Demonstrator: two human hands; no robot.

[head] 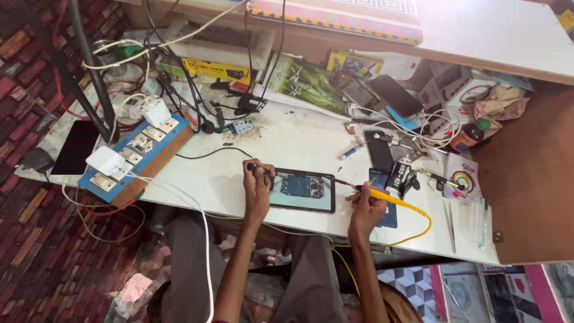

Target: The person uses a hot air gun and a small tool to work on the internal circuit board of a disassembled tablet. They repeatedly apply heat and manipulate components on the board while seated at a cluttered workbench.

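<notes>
Cluttered white workbench (287,143), brick-pattern floor (24,90), left hand (257,179) gripping opened phone (302,190), right hand (366,206) closed around yellow soldering iron (388,197)

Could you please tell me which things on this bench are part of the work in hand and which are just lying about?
In use: opened phone; yellow-handled soldering iron in the right hand; left hand steadying the phone's edge.

Lying about: switchboard, white charger, dark tablet, tweezers, spare black phone.
</notes>
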